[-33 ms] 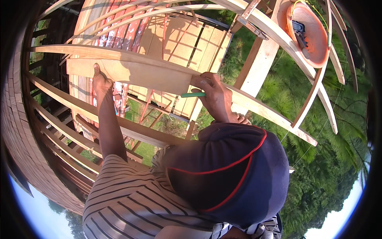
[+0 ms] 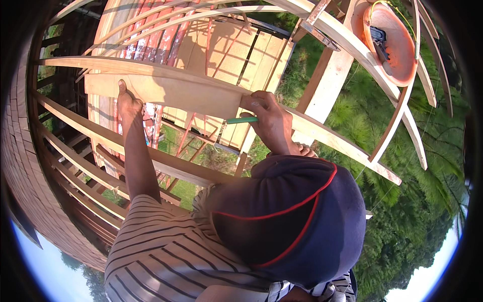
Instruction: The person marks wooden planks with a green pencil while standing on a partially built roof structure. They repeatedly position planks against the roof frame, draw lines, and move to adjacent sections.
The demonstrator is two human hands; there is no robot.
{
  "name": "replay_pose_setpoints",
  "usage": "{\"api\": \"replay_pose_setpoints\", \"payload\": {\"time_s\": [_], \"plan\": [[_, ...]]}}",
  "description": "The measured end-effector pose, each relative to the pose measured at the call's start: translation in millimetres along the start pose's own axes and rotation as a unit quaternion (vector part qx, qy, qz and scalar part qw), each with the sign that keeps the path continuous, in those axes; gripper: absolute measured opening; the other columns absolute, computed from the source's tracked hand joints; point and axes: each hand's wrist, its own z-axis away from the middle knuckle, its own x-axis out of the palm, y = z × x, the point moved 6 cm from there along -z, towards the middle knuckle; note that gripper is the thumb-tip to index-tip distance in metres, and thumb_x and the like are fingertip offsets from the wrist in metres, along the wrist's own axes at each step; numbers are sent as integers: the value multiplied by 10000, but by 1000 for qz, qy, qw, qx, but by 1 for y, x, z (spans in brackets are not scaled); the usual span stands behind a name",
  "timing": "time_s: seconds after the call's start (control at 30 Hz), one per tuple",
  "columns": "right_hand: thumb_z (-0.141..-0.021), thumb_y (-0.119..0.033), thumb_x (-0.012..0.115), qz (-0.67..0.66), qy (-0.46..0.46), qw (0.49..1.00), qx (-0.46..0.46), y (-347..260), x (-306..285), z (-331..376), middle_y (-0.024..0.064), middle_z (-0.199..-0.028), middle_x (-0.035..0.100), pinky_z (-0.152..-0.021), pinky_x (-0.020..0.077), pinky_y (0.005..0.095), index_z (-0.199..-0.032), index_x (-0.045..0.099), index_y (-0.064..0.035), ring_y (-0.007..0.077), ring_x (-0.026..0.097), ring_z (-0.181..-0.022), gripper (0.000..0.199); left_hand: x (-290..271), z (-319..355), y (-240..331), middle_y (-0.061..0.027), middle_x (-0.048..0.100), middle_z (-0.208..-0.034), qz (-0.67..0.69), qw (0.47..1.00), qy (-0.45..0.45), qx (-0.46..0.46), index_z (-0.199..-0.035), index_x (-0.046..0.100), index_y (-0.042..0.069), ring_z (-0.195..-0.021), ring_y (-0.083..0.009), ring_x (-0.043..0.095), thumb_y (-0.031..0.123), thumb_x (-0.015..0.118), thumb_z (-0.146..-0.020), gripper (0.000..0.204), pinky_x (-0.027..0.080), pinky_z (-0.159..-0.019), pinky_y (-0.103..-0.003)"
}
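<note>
A short, wide, light wooden board (image 2: 191,96) lies against the lower side of a long curved timber (image 2: 206,79). My left hand (image 2: 129,103) grips it near its left end, thumb over the face and fingers out of sight behind. At its right end is my right hand (image 2: 269,113), closed around a slim green pencil (image 2: 242,120) whose end points left, over the board's lower right corner. The right hand's fingers also touch the timber beside the board's end. A dark blue cap (image 2: 302,221) with red piping and a striped shirt (image 2: 166,246) fill the lower middle, hiding the right forearm.
Curved rafters (image 2: 80,118) run on the left, beside a shingled surface (image 2: 30,166). Upper right, an orange bowl-like container (image 2: 402,50) holds dark tools (image 2: 378,40). Below are plank decking (image 2: 196,45), red metal bars (image 2: 209,40) and grass; green trees (image 2: 402,201) stand at right.
My right hand and the green pencil have shifted slightly left along the board's right end. My left hand and the board look unmoved.
</note>
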Motion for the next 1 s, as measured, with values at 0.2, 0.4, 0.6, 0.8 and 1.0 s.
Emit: {"api": "replay_pose_setpoints", "payload": {"time_s": [0.2, 0.4, 0.6, 0.8, 1.0], "plan": [[-792, -213, 811, 5, 9, 1000, -26, -1, 13, -9, 21, -1087, 633, -639, 564, 382, -1006, 733, -169, 219, 717, -845, 232, -8, -25, 6, -142, 609, -1343, -8, 1000, -7, 17, -1412, 465, 29, -1197, -320, 619, 275, 591, -1015, 483, 555, -986, -528], [-779, -209, 815, 41, 9, 999, 12, -2, 19, -10, 1, -1074, 625, -624, 554, 376, -1055, 718, -205, 203, 719, -857, 293, 0, -29, 10, -138, 615, -1325, 7, 1000, -4, 20, -1400, 480, 34, -1168, -318, 631, 249, 613, -1004, 470, 574, -953, -530], [-789, -250, 813, 54, -6, 998, 21, -5, 21, -13, -13, -1099, 610, -655, 564, 373, -1112, 702, -215, 199, 713, -869, 344, 3, -33, 10, -138, 611, -1327, 11, 999, 0, 34, -1400, 478, 32, -1160, -320, 633, 227, 621, -1000, 468, 573, -946, -540], [-784, -237, 822, 68, -5, 997, 21, -4, 22, -10, -9, -1098, 607, -668, 572, 382, -1134, 698, -216, 211, 711, -882, 372, 9, -32, 11, -120, 623, -1298, 14, 999, -7, 43, -1387, 484, 21, -1140, -305, 640, 197, 628, -997, 451, 575, -951, -523], [-800, -217, 818, 53, -1, 998, 25, -9, 17, -10, 11, -1125, 600, -690, 576, 398, -1153, 690, -211, 230, 714, -900, 376, 1, -45, 10, -116, 641, -1257, 36, 998, 8, 57, -1330, 534, 10, -1113, -291, 646, 125, 681, -957, 418, 579, -951, -498]]}}
